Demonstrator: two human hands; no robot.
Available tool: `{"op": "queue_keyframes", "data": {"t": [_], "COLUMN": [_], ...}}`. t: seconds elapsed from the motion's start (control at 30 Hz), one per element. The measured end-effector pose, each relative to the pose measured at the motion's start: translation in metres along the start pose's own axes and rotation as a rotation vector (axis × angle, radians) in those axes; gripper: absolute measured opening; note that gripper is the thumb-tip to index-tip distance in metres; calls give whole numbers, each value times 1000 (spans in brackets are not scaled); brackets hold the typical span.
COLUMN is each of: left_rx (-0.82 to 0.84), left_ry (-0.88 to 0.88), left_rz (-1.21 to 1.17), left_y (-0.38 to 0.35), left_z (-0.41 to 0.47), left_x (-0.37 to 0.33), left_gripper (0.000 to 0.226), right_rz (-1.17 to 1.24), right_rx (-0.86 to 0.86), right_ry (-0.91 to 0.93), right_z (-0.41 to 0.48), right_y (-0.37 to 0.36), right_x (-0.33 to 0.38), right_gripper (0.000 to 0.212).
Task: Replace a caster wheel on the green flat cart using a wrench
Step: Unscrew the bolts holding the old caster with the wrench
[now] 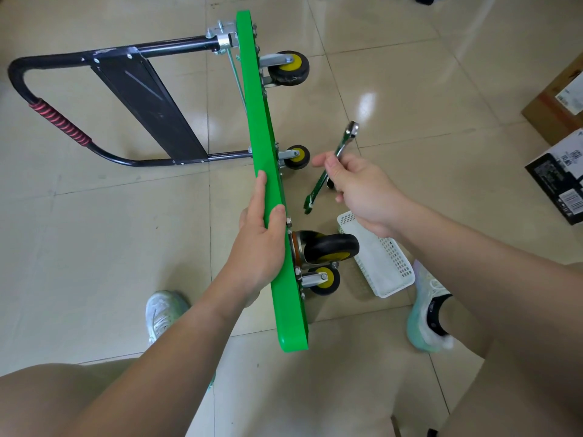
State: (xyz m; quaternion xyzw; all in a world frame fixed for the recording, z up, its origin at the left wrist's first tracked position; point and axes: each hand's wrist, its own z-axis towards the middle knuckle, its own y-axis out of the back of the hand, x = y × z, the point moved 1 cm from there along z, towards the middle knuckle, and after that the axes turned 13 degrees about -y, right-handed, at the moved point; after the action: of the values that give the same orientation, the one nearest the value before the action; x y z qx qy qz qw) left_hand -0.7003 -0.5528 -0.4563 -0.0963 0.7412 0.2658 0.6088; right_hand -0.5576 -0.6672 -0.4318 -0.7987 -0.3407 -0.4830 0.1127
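The green flat cart stands on one long edge on the tiled floor, with the deck running from near the person to the far side. The deck is a bright green slab with rounded corners. Its underside faces right and carries silver bolts and nuts along the edge. The black tubular handle lies out to the left, with a red ribbed wrap on the end bar and a black panel between its side tubes. Four caster wheels project from the underside, each with a black tyre, a yellow hub and a silver fork: the far caster, the middle caster, the large near caster with an orange-brown ring at its base, and the small near caster just below it. The left grip clasps the upper edge of the deck, fingers on the left face and thumb on top. The right grip is closed round the middle of the wrench, right of the deck and near the middle caster. The wrench has a green shaft, a chrome head at the far end and an open jaw at the near end. A white perforated basket rests on the floor beside the near casters. Two boxes sit at the right.
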Motion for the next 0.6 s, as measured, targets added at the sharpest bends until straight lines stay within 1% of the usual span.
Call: {"op": "queue_keyframes", "data": {"t": [0.17, 0.23, 0.43, 0.53, 0.6], "left_rx": [7, 6, 21, 22, 16], "left_ry": [-9, -8, -2, 2, -4], "left_rz": [20, 18, 28, 18, 13], "left_y": [0, 0, 2, 3, 3], "left_z": [0, 0, 0, 0, -1], "left_x": [0, 0, 0, 0, 0], "left_gripper": [59, 59, 60, 58, 58], "right_rz": [-98, -103, 112, 133, 127], "right_rx": [78, 81, 100, 93, 98], "right_ry": [40, 59, 93, 90, 71], "right_z": [8, 13, 30, 35, 40], "right_y": [-1, -3, -9, -12, -14], "right_x": [0, 0, 8, 17, 21], "right_gripper": [22, 20, 15, 9, 10]}}
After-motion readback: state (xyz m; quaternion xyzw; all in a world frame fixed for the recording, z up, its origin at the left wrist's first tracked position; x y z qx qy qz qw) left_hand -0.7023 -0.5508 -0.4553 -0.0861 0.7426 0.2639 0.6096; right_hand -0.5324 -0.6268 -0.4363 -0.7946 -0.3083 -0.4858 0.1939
